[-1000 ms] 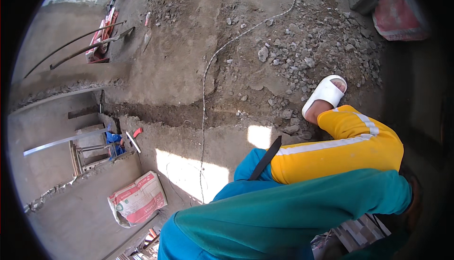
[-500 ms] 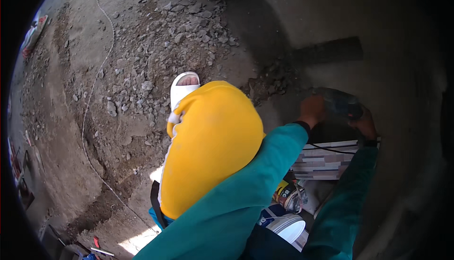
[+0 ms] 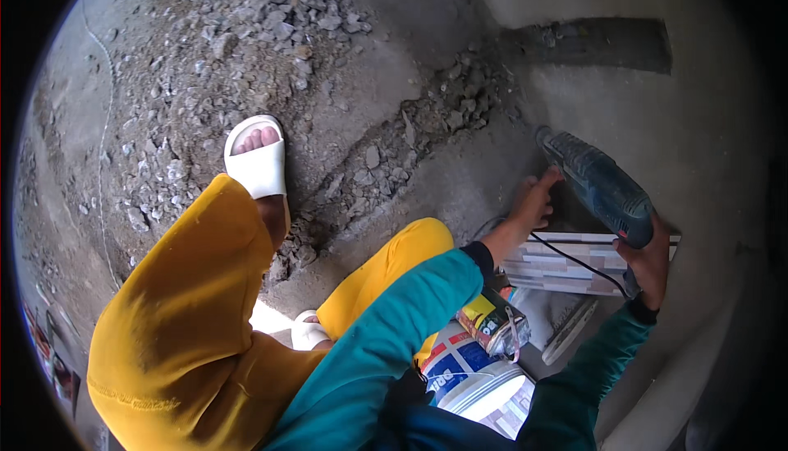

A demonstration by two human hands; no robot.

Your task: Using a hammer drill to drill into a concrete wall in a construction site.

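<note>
A dark blue-grey corded power drill [image 3: 597, 180] is held at a slant near the grey wall on the right, its front end pointing up and left. My right hand [image 3: 650, 260] grips its rear handle. My left hand [image 3: 532, 206] is beside the front part of the drill, index finger stretched out towards its body; whether the fingertip touches is not clear. Nothing shows in that hand. The black cord [image 3: 574, 264] runs from the handle towards my left wrist, passing over a wood-patterned tile [image 3: 558, 270]. I see no bit at the drill's front end.
A recessed slot [image 3: 603, 45] is cut in the wall. Broken concrete [image 3: 460, 102] lies along the wall's foot, more rubble [image 3: 176, 114] across the floor. By my forearms are a bucket [image 3: 472, 381] and a yellow-black package [image 3: 488, 324]. A thin cord [image 3: 107, 139] lies at left.
My left hand has come away from the drill's front part, which it was on before. The drill now shows more plainly. My view and legs have shifted, with both sandals now visible.
</note>
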